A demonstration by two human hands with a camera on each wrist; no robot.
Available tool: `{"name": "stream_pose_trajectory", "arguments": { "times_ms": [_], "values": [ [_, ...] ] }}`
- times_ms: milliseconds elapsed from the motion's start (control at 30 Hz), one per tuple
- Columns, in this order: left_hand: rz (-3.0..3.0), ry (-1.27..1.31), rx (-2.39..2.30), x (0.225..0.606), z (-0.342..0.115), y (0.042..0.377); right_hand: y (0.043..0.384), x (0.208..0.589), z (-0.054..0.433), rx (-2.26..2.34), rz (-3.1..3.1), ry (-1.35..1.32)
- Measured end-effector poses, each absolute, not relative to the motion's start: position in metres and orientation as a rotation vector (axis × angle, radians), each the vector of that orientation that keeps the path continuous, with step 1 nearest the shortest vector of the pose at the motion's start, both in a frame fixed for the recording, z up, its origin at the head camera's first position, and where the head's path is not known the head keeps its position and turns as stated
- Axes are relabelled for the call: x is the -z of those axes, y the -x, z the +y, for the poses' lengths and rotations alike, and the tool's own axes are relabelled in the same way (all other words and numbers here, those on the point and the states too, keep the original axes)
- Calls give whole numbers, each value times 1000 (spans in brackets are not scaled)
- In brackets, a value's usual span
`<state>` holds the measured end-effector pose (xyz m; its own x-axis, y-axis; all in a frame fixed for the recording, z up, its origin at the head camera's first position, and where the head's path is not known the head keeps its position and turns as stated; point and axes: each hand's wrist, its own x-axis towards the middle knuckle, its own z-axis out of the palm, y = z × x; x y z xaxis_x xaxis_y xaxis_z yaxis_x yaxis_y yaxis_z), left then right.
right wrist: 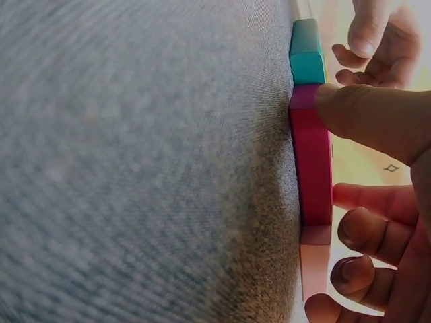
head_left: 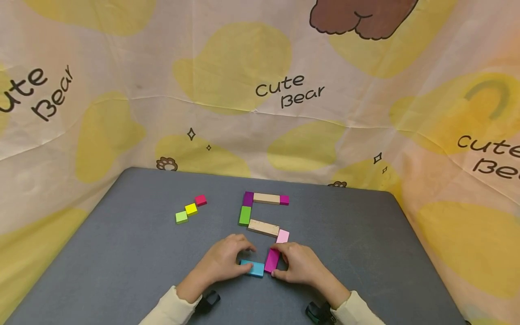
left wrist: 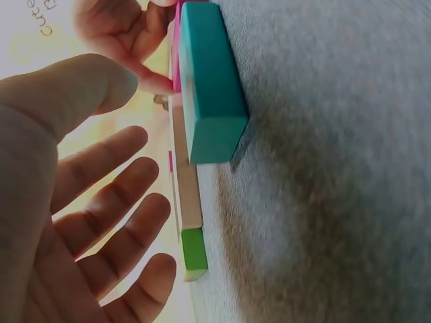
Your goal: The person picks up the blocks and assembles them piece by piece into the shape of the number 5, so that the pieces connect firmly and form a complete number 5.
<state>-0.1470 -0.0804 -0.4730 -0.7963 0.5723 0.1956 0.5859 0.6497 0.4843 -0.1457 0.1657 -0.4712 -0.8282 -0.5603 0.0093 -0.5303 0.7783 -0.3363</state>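
Note:
A blue block point(head_left: 256, 269) lies at the near end of a line of blocks. Over it is my left hand point(head_left: 227, 258), fingers spread; the left wrist view shows the thumb apart from the blue block point(left wrist: 212, 81). My right hand point(head_left: 302, 264) pinches the magenta block point(head_left: 271, 261) by its ends, thumb at the near end and index finger toward the far end. Beyond it sits a pink block point(head_left: 283, 235), partly behind the right fingers. In the right wrist view, the magenta block point(right wrist: 313, 168) stands between the blue block point(right wrist: 307, 57) and the pink one.
Farther along the line are a wooden block point(head_left: 264, 227), a green block point(head_left: 245, 215), a purple block point(head_left: 248, 198), another wooden block point(head_left: 266, 198) and a small magenta cube point(head_left: 284, 200). Red point(head_left: 201, 200), yellow point(head_left: 191, 209) and light green point(head_left: 181, 217) cubes lie left on the grey table point(head_left: 122, 253).

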Motion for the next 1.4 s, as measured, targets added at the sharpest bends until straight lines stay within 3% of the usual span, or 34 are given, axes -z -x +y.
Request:
{"name": "stream_pose_trajectory", "arguments": {
  "times_ms": [1400],
  "values": [
    [-2864,396,748,464,-191,165,142,470,161,433,2943,867]
  ]
}}
